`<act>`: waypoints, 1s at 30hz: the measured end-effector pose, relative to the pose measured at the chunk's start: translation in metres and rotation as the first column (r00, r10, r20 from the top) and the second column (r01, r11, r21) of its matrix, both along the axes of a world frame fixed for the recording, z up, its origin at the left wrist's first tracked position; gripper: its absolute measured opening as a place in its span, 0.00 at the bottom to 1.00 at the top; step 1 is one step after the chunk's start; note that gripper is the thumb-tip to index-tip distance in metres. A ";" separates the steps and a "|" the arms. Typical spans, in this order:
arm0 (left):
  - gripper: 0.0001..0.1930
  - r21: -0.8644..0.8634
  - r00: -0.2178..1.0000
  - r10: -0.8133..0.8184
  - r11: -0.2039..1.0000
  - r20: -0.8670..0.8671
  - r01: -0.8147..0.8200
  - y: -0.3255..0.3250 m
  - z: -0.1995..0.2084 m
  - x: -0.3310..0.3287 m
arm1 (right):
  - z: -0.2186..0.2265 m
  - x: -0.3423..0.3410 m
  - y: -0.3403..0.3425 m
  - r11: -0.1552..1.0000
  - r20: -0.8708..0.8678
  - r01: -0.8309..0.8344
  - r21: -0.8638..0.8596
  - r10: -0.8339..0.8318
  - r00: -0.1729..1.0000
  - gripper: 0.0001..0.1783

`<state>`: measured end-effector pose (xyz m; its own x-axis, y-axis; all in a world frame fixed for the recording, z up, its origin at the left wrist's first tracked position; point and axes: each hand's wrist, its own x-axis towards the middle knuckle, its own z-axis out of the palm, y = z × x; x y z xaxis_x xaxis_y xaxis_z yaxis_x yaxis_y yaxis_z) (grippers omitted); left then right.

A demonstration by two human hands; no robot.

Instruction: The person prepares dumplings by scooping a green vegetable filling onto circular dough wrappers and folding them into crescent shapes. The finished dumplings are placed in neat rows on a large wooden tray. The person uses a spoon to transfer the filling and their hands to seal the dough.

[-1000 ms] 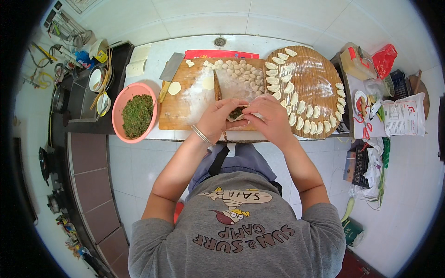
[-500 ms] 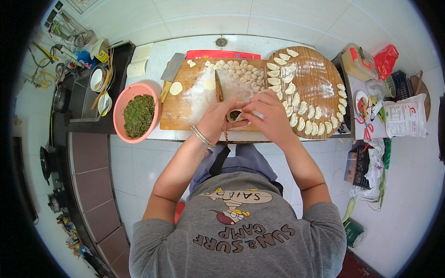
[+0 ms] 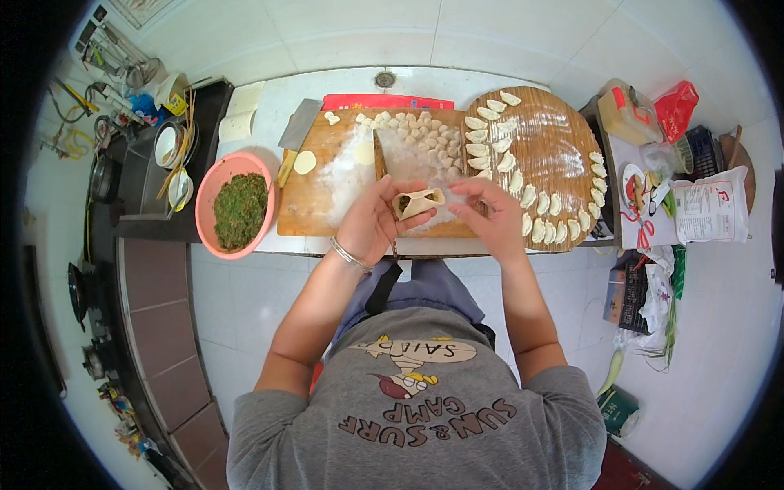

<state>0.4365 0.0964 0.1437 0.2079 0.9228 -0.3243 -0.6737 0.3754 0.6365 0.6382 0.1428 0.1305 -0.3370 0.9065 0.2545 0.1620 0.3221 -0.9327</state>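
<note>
A half-folded dumpling (image 3: 420, 201) rests in my left hand (image 3: 366, 222), whose fingers cradle it from below. Dark green filling shows through its open left side. Just right of the dumpling is my right hand (image 3: 495, 219), thumb and fingers apart, with nothing seen between them. Beneath the hands lies a floured wooden board (image 3: 306, 204), with a rolling pin (image 3: 380, 155) partly hidden behind my left hand. One flat round wrapper (image 3: 305, 162) sits at the board's left; another wrapper (image 3: 364, 153) lies beside the pin. Several small dough pieces (image 3: 425, 131) cover the board's far right part.
A pink basin (image 3: 204, 184) of green filling stands left of the board. A cleaver (image 3: 300, 124) lies across the board's far left corner. At right, a round wooden board (image 3: 563, 139) carries several finished dumplings (image 3: 478, 136). A sink (image 3: 143, 184) is further left.
My right hand has drawn away to the right from the dumpling. The dumpling now shows more fully in my left hand. The whole view has shifted slightly.
</note>
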 end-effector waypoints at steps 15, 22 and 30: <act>0.24 0.041 0.994 -0.014 0.999 -0.109 0.019 0.004 -0.009 0.010 | -0.003 -0.011 -0.010 0.997 0.033 0.077 -0.014 -0.076 0.997 0.09; 0.23 0.031 0.981 -0.035 0.999 -0.191 0.041 0.003 -0.005 0.014 | 0.003 -0.014 -0.014 0.996 0.080 0.092 0.004 -0.092 0.993 0.11; 0.21 0.065 0.988 0.005 0.998 -0.155 0.005 0.002 -0.005 0.015 | 0.001 -0.015 -0.012 0.992 0.175 0.102 0.075 -0.114 0.978 0.11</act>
<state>0.4518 0.0985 0.1390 0.1600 0.9430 -0.2917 -0.5645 0.3298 0.7566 0.6231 0.1311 0.1312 -0.2833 0.9234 0.2591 0.3616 0.3530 -0.8629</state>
